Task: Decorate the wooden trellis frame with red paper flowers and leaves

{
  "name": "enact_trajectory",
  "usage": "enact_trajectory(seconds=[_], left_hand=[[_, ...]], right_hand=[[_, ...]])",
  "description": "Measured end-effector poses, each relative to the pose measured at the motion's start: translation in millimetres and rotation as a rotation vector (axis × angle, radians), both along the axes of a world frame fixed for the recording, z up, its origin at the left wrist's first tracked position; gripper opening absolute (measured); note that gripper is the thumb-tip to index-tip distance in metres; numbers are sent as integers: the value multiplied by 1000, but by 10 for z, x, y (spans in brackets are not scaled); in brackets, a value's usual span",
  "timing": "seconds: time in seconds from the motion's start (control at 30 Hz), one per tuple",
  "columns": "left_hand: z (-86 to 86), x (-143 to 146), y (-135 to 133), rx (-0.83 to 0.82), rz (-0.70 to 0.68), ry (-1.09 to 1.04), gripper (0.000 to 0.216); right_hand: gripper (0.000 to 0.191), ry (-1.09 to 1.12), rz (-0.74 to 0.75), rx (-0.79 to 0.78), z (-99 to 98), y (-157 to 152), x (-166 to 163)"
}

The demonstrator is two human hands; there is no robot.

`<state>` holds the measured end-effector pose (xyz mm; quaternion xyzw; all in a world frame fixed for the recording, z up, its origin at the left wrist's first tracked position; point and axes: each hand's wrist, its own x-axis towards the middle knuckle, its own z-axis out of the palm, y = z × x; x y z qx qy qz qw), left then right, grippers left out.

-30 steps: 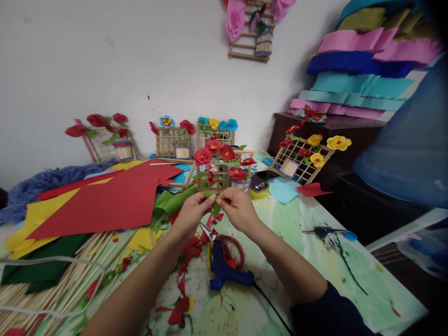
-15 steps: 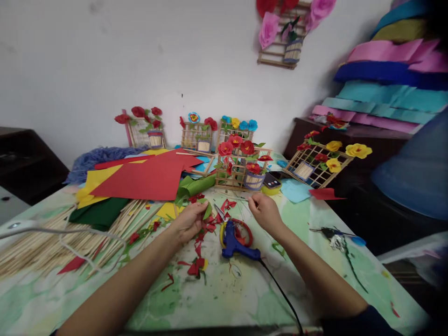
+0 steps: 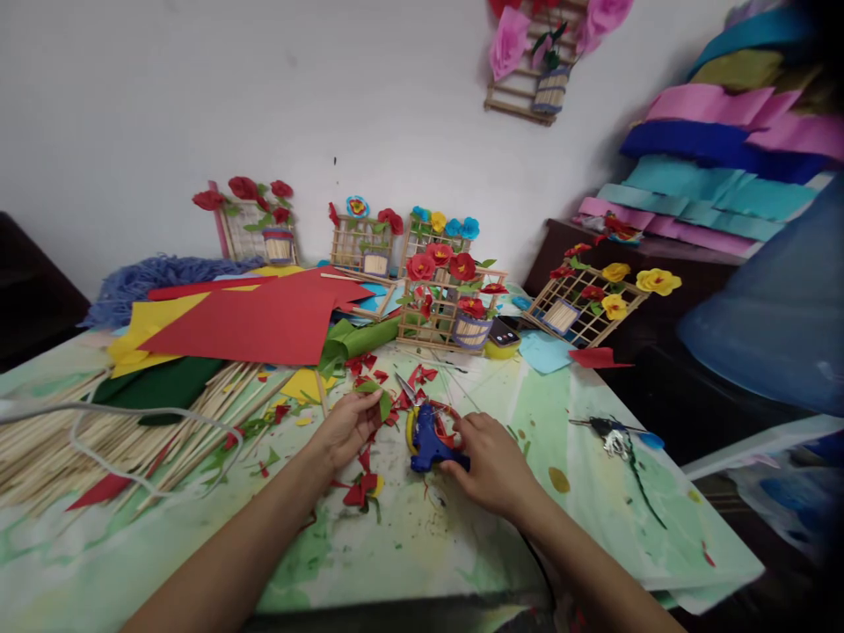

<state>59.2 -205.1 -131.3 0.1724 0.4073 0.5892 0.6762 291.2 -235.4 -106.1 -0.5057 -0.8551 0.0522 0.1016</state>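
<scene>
My left hand (image 3: 346,431) pinches a small green paper leaf (image 3: 385,405) between thumb and fingertips, above red paper scraps. My right hand (image 3: 491,462) is at the handle of a blue glue gun (image 3: 428,437), with the thumb on the near side and the fingers on the far side; the handle's end is partly hidden by the hand. The glue gun lies over a pair of scissors (image 3: 410,429) with red and yellow handles, its blades pointing away. Its black cord (image 3: 539,563) runs under my right forearm to the table's front edge.
Behind stands a stick trellis (image 3: 432,330) with red paper flowers; several similar ones line the wall. On the left lie red paper (image 3: 251,325), bamboo sticks (image 3: 217,413) and a white cable (image 3: 158,409). A phone (image 3: 505,331) rests behind. Wire and foil (image 3: 616,444) lie right.
My right hand has come down and nearer, from beyond the glue gun to its handle. My left hand still holds the leaf. The camera view has shifted slightly.
</scene>
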Motion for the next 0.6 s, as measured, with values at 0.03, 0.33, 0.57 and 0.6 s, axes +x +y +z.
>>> enact_trajectory(seconds=[0.03,0.33,0.57,0.6], left_hand=[[-4,-14,2,3,4,0,14],[31,0,-25,35,-15,20,20],[11,-4,-19,38,-24,72,16],[16,0,-22,36,-31,77,15]], right_hand=[[32,-23,4,-19,-8,-21,-12],[46,-95,15,-19,-118,-18,-197],[39,101,-49,5,-30,22,-128],[38,153,-27,10,-42,34,-127]])
